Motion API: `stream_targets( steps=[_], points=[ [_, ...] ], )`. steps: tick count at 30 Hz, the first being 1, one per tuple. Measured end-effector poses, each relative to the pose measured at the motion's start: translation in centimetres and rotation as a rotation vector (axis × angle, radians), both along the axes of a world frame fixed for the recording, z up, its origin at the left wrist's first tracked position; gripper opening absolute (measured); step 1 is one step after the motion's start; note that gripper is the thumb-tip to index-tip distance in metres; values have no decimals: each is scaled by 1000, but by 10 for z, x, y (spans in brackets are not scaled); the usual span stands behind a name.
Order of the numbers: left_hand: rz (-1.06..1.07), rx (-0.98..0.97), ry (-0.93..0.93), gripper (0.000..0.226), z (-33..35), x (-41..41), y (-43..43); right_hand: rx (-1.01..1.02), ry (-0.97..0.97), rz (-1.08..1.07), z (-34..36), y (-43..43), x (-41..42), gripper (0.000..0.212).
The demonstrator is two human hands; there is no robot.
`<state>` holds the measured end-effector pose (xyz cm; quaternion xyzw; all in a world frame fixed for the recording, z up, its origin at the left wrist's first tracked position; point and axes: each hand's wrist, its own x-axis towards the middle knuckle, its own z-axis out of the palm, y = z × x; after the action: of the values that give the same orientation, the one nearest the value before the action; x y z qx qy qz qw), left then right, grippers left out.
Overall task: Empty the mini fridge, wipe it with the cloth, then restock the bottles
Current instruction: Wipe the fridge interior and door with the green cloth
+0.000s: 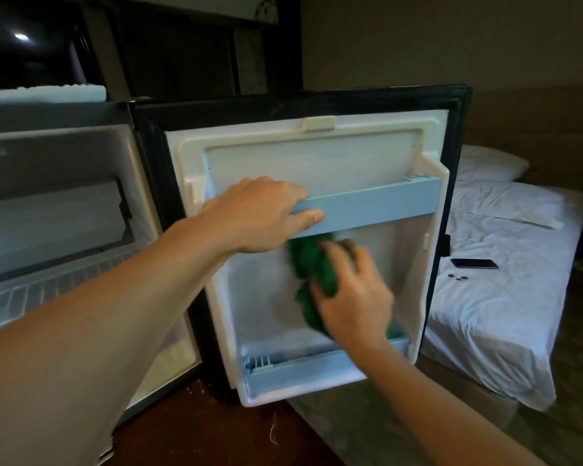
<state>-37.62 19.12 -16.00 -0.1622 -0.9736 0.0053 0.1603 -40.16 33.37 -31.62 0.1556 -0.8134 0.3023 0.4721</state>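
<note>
The mini fridge stands open at the left, its cavity showing a wire shelf and no bottles. Its door is swung wide toward me, white liner facing out. My left hand grips the pale blue upper rail of the door. Below that rail my right hand presses a green cloth against the inner door panel; the hand and cloth are blurred. A lower blue door rail sits at the bottom. No bottles are in view.
A bed with white sheets and pillows lies right of the door, with a black phone and small coins on it. A white remote rests on the fridge top. Dark wood surface lies below.
</note>
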Motion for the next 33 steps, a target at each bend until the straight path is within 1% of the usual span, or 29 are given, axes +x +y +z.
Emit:
stream_targets(
  steps=[3, 4, 5, 6, 8, 9, 10, 11, 13, 14, 15, 16, 18, 19, 20, 21, 22, 24, 25, 26, 27, 28, 29, 30, 31, 33],
  points=[
    [-20, 25, 6, 39, 1, -1, -2, -657, -272, -195, 4, 9, -10, 55],
    [-25, 27, 7, 38, 1, -1, -1, -769, -299, -222, 6, 2, -11, 55],
    [-24, 22, 7, 39, 1, -2, 0, -727, -254, -234, 8, -8, -8, 54],
    [-16, 11, 8, 39, 0, -3, 2, -569, -155, -193, 8, -21, -4, 53],
    [6, -17, 17, 39, -1, -4, 4, -110, 86, 6, -6, -47, 5, 51],
    [11, -17, 20, 38, -2, -5, 5, 119, 183, 119, -14, -57, 9, 47],
    [10, -7, 19, 36, -2, -4, 4, 287, 239, 217, -16, -60, 9, 42],
    [2, 5, 14, 36, -1, -2, 4, 387, 278, 270, -15, -57, 8, 39],
    [-20, 17, 9, 37, -1, 0, 2, 421, 333, 255, -21, -39, -3, 42],
    [-24, 14, 12, 37, -1, 0, 1, 355, 321, 205, -26, -26, -6, 46],
    [-23, 11, 18, 36, -2, 1, 1, 179, 257, 124, -31, -13, -8, 48],
    [-22, 9, 32, 34, -2, 1, 0, -108, 134, 21, -32, -2, -10, 48],
    [-11, 6, 57, 30, -4, 0, 0, -844, -166, -145, -25, 5, -17, 47],
    [-7, 0, 63, 29, -4, 0, 1, -1080, -270, -188, -21, -1, -19, 48],
    [1, -7, 63, 29, -4, -1, 2, -1124, -318, -217, -20, -13, -18, 49],
    [8, -12, 63, 29, -3, -1, 3, -1029, -275, -230, -20, -26, -13, 51],
    [18, -16, 63, 30, -3, -2, 3, -817, -168, -186, -24, -38, -6, 54],
    [27, -25, 63, 33, -3, -2, 4, -180, 81, 20, -47, -60, 10, 57],
    [23, -24, 67, 35, -3, -1, 4, 104, 181, 117, -58, -65, 14, 57],
    [18, -16, 68, 36, -4, 0, 3, 304, 228, 194, -60, -62, 14, 56],
    [13, -7, 69, 38, -4, 3, 2, 411, 253, 245, -57, -53, 9, 55],
    [11, -3, 73, 39, -5, 5, 1, 435, 273, 248, -56, -44, 3, 55],
    [15, -3, 80, 40, -4, 7, 1, 388, 287, 200, -58, -33, -2, 56],
    [25, -6, 83, 40, -4, 9, 1, 260, 263, 124, -61, -22, -5, 57],
    [35, -7, 82, 40, -3, 10, 2, 37, 170, 39, -64, -11, -5, 58],
    [56, -6, 84, 40, -4, 8, 4, -636, -123, -92, -61, 4, -9, 53]
  ],
)
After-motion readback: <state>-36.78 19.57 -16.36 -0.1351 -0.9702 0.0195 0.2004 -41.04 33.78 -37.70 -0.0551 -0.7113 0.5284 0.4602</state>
